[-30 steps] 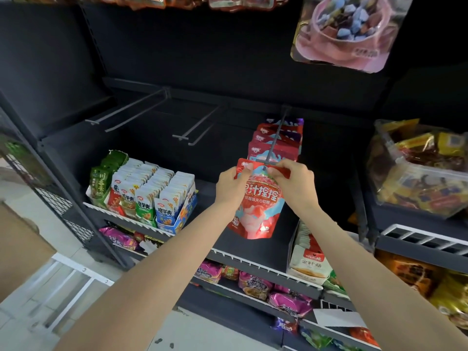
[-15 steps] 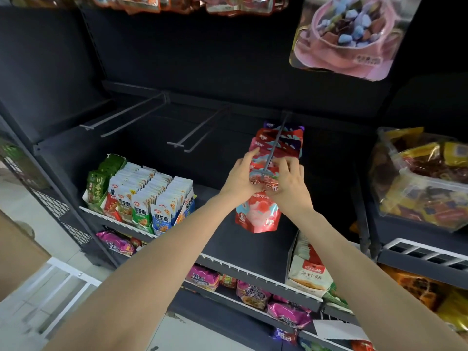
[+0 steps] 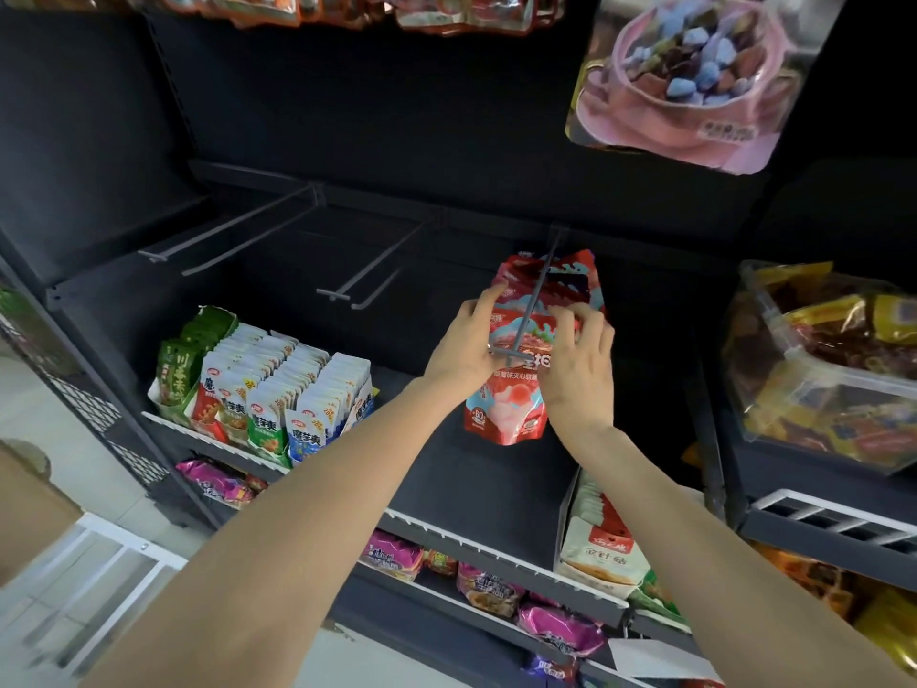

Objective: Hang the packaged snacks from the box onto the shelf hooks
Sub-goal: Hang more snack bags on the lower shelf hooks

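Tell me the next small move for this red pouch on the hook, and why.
Probably slide the red snack pouch further back along the hook toward the pouches already hanging, then let go. The left hand and right hand both grip its top near the hook's front tip, so it looks threaded but not pushed home.

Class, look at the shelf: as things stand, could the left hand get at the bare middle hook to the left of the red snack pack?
Probably yes. The left hand is busy holding the red snack pack with the right hand, but the middle hook sticks out bare just to its left, with nothing between them.
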